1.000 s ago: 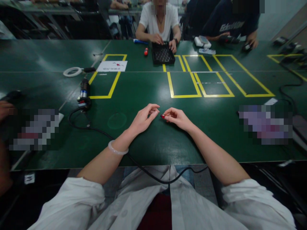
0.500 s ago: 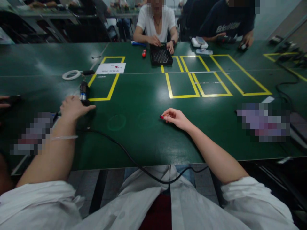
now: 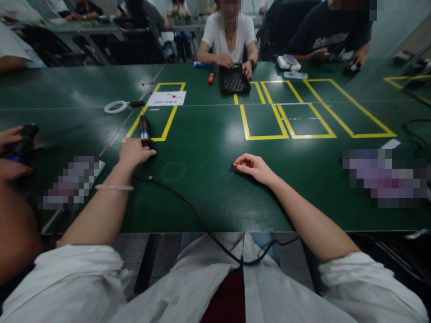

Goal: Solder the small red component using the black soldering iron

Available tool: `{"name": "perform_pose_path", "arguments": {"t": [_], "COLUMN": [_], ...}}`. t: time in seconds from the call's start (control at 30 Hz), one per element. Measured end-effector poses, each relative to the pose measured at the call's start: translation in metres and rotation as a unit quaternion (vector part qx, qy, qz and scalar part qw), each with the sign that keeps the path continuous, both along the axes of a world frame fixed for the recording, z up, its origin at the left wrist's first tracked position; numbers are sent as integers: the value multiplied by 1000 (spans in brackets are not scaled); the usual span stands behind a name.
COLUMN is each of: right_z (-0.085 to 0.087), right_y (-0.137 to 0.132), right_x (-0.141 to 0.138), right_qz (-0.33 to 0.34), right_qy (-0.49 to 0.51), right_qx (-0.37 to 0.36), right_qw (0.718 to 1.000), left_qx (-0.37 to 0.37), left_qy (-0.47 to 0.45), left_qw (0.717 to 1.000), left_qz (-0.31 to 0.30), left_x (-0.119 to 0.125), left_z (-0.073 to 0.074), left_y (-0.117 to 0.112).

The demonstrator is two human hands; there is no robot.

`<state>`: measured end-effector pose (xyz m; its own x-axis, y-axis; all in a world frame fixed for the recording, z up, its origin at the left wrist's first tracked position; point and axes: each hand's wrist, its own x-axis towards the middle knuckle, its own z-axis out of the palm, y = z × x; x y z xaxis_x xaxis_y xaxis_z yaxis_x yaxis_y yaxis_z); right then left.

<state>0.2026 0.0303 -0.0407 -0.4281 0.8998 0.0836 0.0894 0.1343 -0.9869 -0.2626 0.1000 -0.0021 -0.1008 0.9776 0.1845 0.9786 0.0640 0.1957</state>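
Observation:
My left hand [image 3: 134, 151] is at the near end of a black power drill [image 3: 144, 128] with a silver and blue band, which points away from me. My thumb sticks out to the right, and the other fingers are mostly hidden behind the hand and the tool. The drill has moved along with this hand, so I take it as gripped. To the right, just above the green table [image 3: 202, 202], my right hand [image 3: 254, 167] pinches a small red and black piece [image 3: 235, 166] between thumb and fingertips. Its kind is too small to make out.
A black cable [image 3: 188, 202] runs from near my left hand to my lap. Yellow tape outlines [image 3: 266, 137], a white sheet [image 3: 167, 98] and a white ring [image 3: 116, 106] lie farther off. Opposite, a person works at a black tray [image 3: 235, 80]. At left, a co-worker's hands hold a similar drill [image 3: 25, 139].
My left hand and the drill have shifted right across the table together. My right hand stays in about the same place with the small piece. The view has swung slightly left.

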Motion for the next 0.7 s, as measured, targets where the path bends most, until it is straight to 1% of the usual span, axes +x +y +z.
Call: {"name": "perform_pose_path", "arguments": {"t": [0.03, 0.07, 0.1, 0.17, 0.27, 0.33, 0.4, 0.47, 0.53, 0.6, 0.7], "right_z": [-1, -1, -2, -3, -3, -3, -2, 0, 2, 3, 4], "right_y": [0, 0, 1, 1, 2, 2, 3, 3, 3, 2, 1], "right_x": [0, 0, 0, -1, -1, -1, 0, 2, 3, 4, 4], "right_qz": [-1, -2, -4, -9, -18, -24, -33, -43, -51, -56, -57], "right_qy": [0, 1, 3, 15, 37, 38, 27, 11, -2, -14, -46], "right_qx": [0, 0, 0, 1, 9, 24, 44, 60, 73, 86, 112], "right_qw": [1000, 1000, 1000, 1000, 999, 999, 998, 997, 996, 995, 991], "left_qx": [-28, -50, -55, -43, -23, -6, 7, 12, 9, 3, -1], "left_qy": [19, 40, 46, 49, 51, 49, 44, 33, 19, 8, 5], "left_qw": [999, 996, 996, 998, 997, 994, 990, 983, 976, 968, 959], "left_qz": [38, 56, 46, 17, -50, -94, -137, -179, -217, -250, -284], "left_x": [17, 35, 55, 96, 154, 187, 215, 237, 252, 262, 266], "left_z": [2, 4, 6, 9, 7, 4, 1, -1, -1, -2, -3], "left_y": [-5, -10, -15, -27, -42, -50, -57, -62, -68, -72, -78]}}
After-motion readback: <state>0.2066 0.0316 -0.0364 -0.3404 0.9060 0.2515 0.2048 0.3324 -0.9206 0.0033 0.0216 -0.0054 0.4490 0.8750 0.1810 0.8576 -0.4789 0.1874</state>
